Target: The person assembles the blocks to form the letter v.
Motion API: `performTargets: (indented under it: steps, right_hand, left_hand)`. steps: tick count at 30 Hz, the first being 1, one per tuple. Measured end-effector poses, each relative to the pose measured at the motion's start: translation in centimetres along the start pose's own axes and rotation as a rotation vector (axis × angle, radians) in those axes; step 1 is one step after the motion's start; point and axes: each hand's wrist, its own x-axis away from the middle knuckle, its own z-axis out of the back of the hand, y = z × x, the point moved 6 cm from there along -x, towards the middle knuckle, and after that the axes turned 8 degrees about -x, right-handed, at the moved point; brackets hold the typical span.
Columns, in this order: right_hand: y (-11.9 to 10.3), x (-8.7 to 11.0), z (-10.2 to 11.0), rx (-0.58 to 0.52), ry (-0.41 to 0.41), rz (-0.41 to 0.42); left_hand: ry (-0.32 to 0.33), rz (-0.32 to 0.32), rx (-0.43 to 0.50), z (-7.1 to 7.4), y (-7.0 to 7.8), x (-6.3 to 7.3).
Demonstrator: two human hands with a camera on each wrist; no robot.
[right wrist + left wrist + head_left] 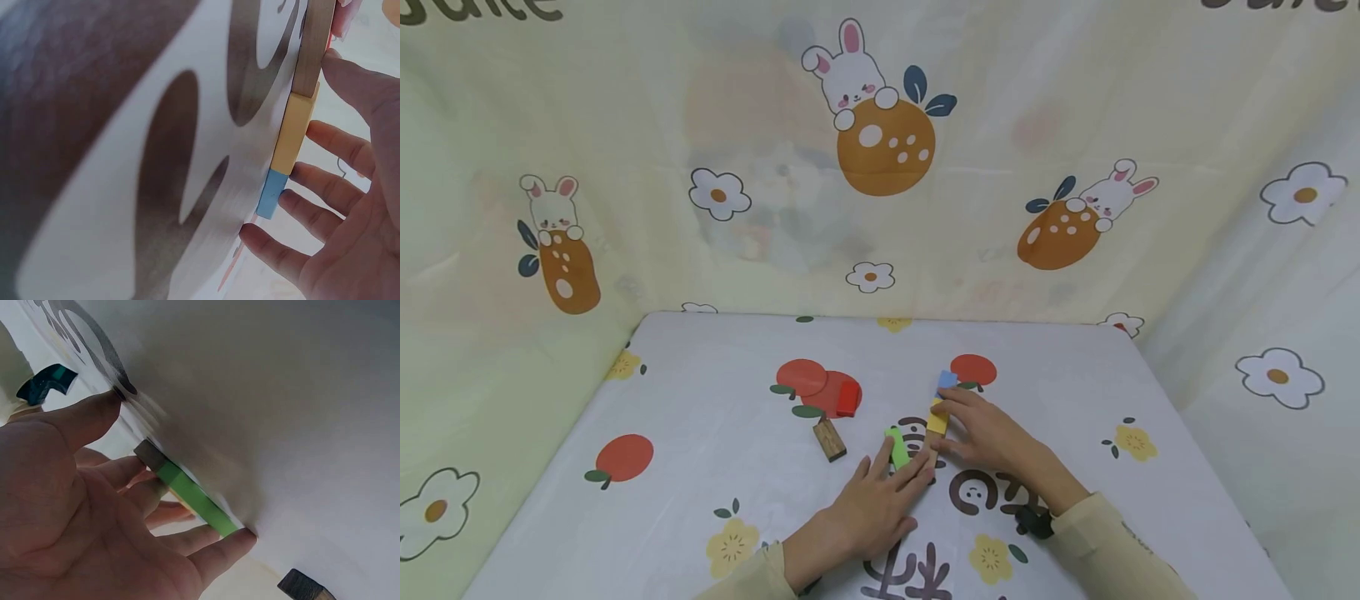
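Observation:
A blue block [947, 380], a yellow block [937, 421] and a light wooden block [312, 53] lie end to end in a line on the table. My right hand [988, 432] rests along their right side, its spread fingertips on the blue and yellow blocks and its thumb at the wooden one. From the left, my left hand [874, 507] reaches in with fingers extended. Its fingertips touch the green block [898, 448] and reach the near end of the line. In the left wrist view, the green block [197, 500] runs along the fingertips, a brownish block end [149, 454] beside it.
A dark wooden block [830, 440] lies left of the green one. Behind it a red block [847, 399] lies over a printed red fruit. The white tablecloth [700, 400] carries fruit, flower and letter prints; a patterned curtain [775, 250] hangs behind the table.

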Motion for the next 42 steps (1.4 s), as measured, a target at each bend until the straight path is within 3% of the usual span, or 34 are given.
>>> performTargets:
  steps: [15, 20, 25, 29, 35, 42]
  right_hand:
    - [0.0, -0.1, 0.1, 0.003, -0.007, -0.012]
    - [0.0, -0.1, 0.0, -0.003, -0.020, -0.010]
    - [0.0, 0.0, 0.1, -0.006, -0.023, -0.013]
    - [0.0, -0.1, 0.1, -0.008, -0.026, -0.017]
    - [0.0, -0.1, 0.2, -0.010, -0.021, -0.028]
    - [-0.1, 0.0, 0.2, -0.017, -0.029, -0.019]
  left_hand:
    - [0.014, 0.000, -0.008, 0.3, -0.1, 0.1]
    - [0.009, 0.011, 0.030, 0.2, -0.1, 0.0]
    - [0.047, 0.013, 0.060, 0.3, -0.5, -0.2]
    - [0.109, 0.049, 0.104, 1.0, -1.7, -0.4]
    - [0.216, 0.195, 0.219, 2.7, -4.9, -0.3]
    - [0.359, 0.325, 0.315, 3.2, -8.3, 0.8]
